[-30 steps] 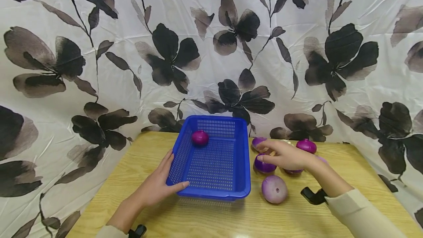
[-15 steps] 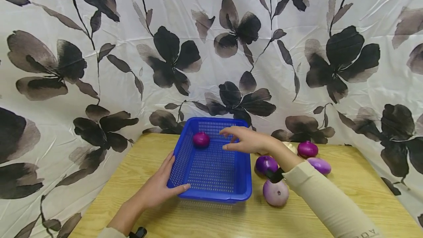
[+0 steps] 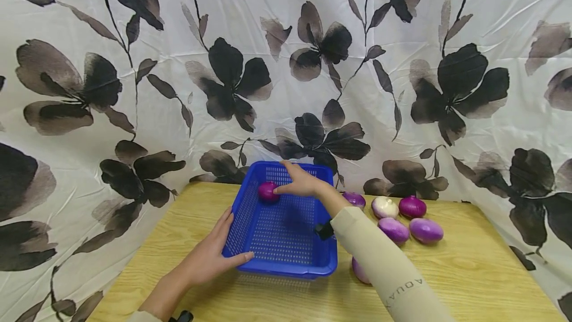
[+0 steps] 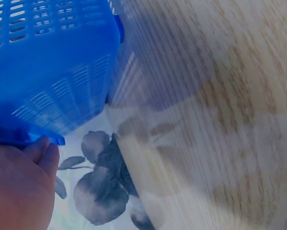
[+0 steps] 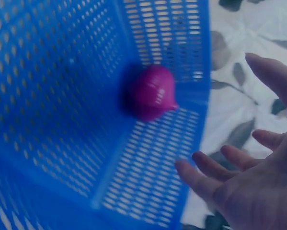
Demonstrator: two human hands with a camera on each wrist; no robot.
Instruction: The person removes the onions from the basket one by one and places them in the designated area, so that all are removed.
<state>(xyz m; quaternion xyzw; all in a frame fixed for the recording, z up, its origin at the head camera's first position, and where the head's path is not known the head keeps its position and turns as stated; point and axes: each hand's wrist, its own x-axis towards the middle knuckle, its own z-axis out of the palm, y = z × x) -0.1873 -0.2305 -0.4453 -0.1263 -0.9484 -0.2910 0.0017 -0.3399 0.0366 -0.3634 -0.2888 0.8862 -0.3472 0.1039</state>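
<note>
A blue plastic basket (image 3: 286, 268) with slotted walls stands on the table, and one magenta onion (image 3: 268, 192) with a pointed tip lies in its far left corner. My left hand (image 3: 210, 255) holds the basket's near left corner, fingers along the left side and thumb over the near rim; in the left wrist view its fingertips (image 4: 47, 153) lie at the rim. My right hand (image 3: 300, 182) reaches over the basket from the right, thumb side close to the onion in the head view. In the right wrist view its fingers are spread, apart from the onion (image 5: 153, 93), with nothing held.
Right of the basket lie a white bulb (image 3: 385, 207), a magenta onion (image 3: 412, 206), two oval purple vegetables (image 3: 426, 230) and another purple one (image 3: 354, 199). A pale purple onion (image 3: 359, 270) is partly behind the right sleeve. A floral cloth (image 3: 286, 88) hangs behind the table (image 3: 464, 272).
My right hand has moved left from above the vegetables on the right to over the basket, near the onion inside. My left hand has stayed at the basket's corner.
</note>
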